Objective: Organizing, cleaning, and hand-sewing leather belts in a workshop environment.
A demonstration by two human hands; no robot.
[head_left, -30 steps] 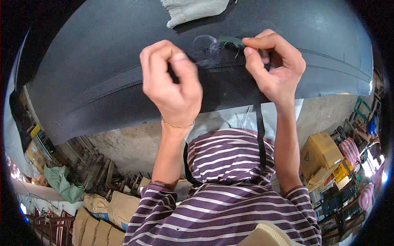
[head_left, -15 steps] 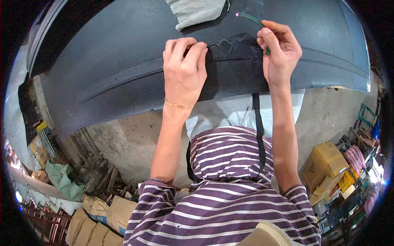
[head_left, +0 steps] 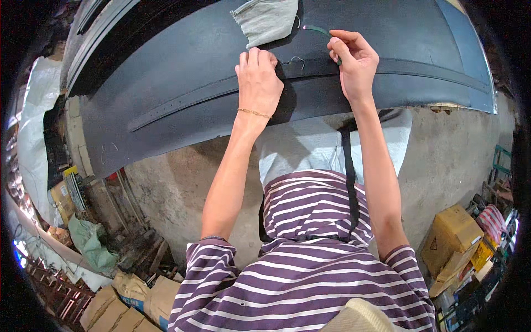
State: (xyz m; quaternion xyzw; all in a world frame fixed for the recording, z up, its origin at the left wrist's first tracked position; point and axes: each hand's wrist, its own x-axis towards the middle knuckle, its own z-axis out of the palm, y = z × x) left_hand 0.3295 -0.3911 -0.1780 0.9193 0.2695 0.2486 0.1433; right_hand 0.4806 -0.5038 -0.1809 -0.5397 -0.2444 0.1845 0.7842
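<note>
A large dark grey curved panel (head_left: 177, 77) spans the top of the head view. My left hand (head_left: 259, 80) lies flat on a piece of black fabric (head_left: 287, 102) laid over the panel's raised rib. My right hand (head_left: 354, 63) is closed around a thin green tool (head_left: 318, 29) whose tip points up and left. A short loose thread (head_left: 296, 60) lies between the two hands. A grey folded cloth (head_left: 268, 19) rests on the panel just above my left hand. A black strap (head_left: 347, 177) hangs down from the fabric over my striped shirt.
Concrete floor (head_left: 182, 188) lies below the panel. Yellow cardboard boxes (head_left: 456, 235) and crates stand at the right. Brown sacks (head_left: 133, 299) and a green bag (head_left: 91, 243) sit at the lower left beside metal racks. A white sheet (head_left: 36, 127) hangs at the left.
Both hands have moved up and farther onto the panel. My left hand went from a closed pinch to lying flat on the black fabric. The green tool in my right hand rose toward the grey cloth.
</note>
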